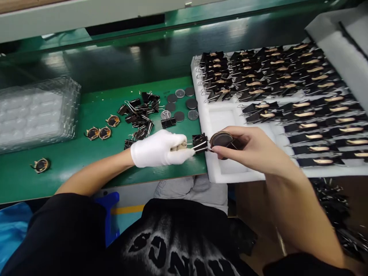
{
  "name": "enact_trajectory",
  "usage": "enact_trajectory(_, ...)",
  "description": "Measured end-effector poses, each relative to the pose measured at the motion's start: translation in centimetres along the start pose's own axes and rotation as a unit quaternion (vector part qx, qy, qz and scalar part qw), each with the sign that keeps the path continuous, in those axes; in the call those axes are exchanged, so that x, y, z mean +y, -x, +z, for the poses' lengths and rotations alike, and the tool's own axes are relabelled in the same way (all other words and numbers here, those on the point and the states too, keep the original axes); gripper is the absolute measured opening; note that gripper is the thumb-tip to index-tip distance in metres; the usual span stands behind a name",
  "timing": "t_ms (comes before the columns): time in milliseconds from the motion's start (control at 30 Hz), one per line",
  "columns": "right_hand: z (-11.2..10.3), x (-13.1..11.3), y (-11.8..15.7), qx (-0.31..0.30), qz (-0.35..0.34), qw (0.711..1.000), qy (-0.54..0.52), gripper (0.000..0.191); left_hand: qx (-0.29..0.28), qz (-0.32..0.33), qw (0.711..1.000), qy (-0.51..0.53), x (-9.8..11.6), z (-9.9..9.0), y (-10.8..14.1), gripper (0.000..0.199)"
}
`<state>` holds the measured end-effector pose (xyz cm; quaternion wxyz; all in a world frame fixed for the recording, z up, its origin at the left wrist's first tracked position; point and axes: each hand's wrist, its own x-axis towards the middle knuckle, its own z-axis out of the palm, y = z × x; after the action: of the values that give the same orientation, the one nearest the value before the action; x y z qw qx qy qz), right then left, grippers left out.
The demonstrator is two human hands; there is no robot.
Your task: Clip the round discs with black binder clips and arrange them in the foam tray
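Observation:
My left hand (161,148), in a white glove, pinches the wire handles of a black binder clip (199,142). Bare, my right hand (244,147) grips a round dark disc with a gold-coloured rim (221,140), like a watch case, close to the clip's jaws. Whether clip and disc touch I cannot tell. Beyond my left hand lies a heap of black binder clips (140,113) on the green table. Beside it are several round dark and clear discs (179,116), one with a binder clip (168,122) near it.
Left on the green table (94,168) are gold-rimmed round parts (105,132) and stacked clear plastic trays (31,111). A white foam tray (235,177) at right holds rows of clipped gold-rimmed parts (313,136). More binder clips (330,199) lie below the tray. A metal ledge (115,65) runs behind.

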<state>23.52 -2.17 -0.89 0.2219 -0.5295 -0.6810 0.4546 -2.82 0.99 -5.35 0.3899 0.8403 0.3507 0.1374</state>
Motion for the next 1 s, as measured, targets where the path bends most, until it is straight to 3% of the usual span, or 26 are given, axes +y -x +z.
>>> enact_trajectory(133,-2.6,-0.8,-0.2,-0.150,-0.026,0.984,0.088,0.018,-0.056,0.052,0.997,-0.026,-0.5,1.9,0.4,0.041)
enact_trajectory(267,-3.3,-1.6,-0.4,-0.207,-0.028,0.966,0.153,0.017,-0.051,0.082,0.993,-0.065,-0.6,3.2,0.8,0.046)
enact_trajectory(567,-2.6,-1.4,-0.4,-0.158,-0.099,0.963,0.192,0.012,-0.008,0.117,0.983,-0.144,-0.6,4.0,0.7,0.053)
enact_trajectory(767,-2.1,-1.8,-0.6,-0.184,-0.093,0.958,0.199,0.011,-0.002,0.137,0.974,-0.181,-0.3,4.7,0.5,0.056)
enact_trajectory(933,-2.0,-1.5,-0.4,-0.176,-0.116,0.950,0.231,0.019,-0.020,0.114,0.960,-0.254,0.4,3.7,0.6,0.058)
enact_trajectory(1000,-1.8,-1.1,0.0,-0.134,-0.155,0.939,0.277,0.026,-0.010,0.092,0.962,-0.256,0.6,2.9,0.7,0.055)
